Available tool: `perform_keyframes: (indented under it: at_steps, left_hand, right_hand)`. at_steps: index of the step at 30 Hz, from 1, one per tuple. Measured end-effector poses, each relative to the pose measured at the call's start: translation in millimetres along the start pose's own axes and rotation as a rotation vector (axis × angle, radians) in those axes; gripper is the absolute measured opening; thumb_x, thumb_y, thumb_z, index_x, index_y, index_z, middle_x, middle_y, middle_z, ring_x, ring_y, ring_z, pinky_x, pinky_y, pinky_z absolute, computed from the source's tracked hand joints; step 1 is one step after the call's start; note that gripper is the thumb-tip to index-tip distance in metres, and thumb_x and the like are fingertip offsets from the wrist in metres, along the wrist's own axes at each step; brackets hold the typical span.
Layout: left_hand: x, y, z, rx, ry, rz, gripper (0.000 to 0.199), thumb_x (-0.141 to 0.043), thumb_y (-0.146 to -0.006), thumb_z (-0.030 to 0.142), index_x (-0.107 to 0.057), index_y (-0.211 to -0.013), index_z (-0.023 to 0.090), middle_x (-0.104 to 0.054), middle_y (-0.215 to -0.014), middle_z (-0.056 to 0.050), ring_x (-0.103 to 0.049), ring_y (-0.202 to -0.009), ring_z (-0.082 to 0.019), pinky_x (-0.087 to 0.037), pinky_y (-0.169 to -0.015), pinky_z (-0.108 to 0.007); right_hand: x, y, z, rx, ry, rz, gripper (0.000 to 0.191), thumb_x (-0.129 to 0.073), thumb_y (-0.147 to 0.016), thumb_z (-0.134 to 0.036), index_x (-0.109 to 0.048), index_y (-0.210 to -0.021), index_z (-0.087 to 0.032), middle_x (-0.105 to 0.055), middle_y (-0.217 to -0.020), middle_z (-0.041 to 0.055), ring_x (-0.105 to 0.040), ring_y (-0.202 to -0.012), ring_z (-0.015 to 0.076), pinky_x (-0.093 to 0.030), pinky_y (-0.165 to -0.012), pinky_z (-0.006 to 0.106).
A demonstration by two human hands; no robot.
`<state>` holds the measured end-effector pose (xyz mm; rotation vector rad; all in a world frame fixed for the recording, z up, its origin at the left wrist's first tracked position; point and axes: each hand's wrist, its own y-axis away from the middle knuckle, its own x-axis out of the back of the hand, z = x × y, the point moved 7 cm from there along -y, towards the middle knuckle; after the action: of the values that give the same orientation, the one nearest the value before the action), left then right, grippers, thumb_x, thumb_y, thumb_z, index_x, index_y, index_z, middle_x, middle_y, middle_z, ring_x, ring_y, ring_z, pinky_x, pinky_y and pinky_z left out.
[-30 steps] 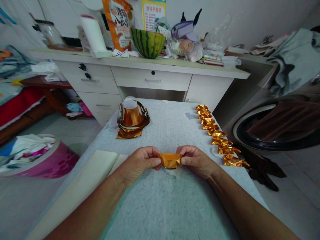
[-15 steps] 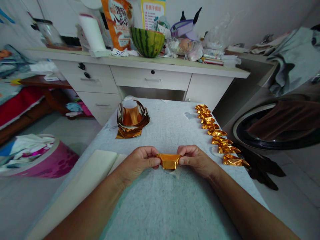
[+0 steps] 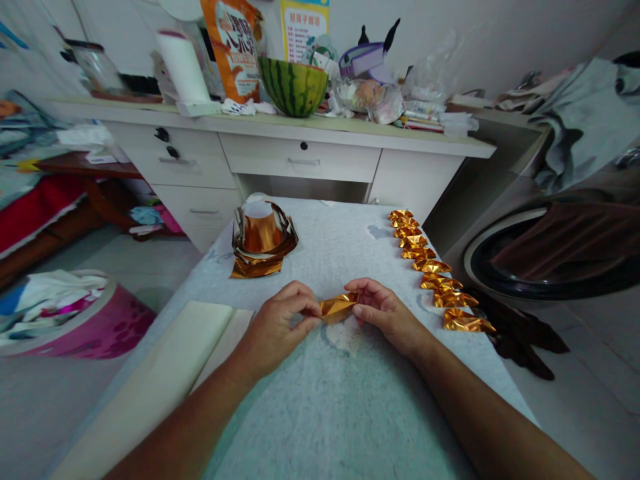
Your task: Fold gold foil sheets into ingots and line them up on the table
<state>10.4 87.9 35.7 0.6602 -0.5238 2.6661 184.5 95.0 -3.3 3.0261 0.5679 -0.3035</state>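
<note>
A small folded piece of gold foil [image 3: 339,306] is held between my two hands over the middle of the cloth-covered table. My left hand [image 3: 285,323] pinches its left end between thumb and fingers. At the right end, my right hand [image 3: 383,312] has its thumb and fingertips around the foil. A row of several folded gold foil pieces [image 3: 434,267] runs along the table's right side. Back left on the table sits a ring-shaped stack of gold foil sheets [image 3: 263,235], with a loose sheet edge at its front.
Cream paper [image 3: 165,363] lies along the table's left side. Behind stands a white cabinet [image 3: 305,158] bearing half a watermelon [image 3: 293,87] and bags. A pink basket [image 3: 110,323] is at the left, a washing machine [image 3: 505,233] at the right.
The gold foil between my hands has turned and tilted, its right end higher, and looks narrower. My right hand's fingers have loosened and shifted on it. The whole view has moved slightly.
</note>
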Motion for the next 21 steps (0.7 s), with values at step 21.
perform_keyframes:
  at_steps: [21]
  left_hand:
    - [-10.8, 2.1, 9.1, -0.002, -0.144, 0.020, 0.006, -0.052, -0.085, 0.018, -0.053, -0.080, 0.019, -0.056, -0.083, 0.001, -0.058, -0.079, -0.013, -0.045, -0.072, -0.025]
  right_hand:
    - [1.4, 4.4, 2.2, 0.010, 0.288, 0.295, 0.014, -0.060, -0.077, -0.030, -0.048, -0.077, -0.021, -0.047, -0.057, -0.0074, -0.039, -0.044, 0.0070, -0.030, -0.041, 0.019]
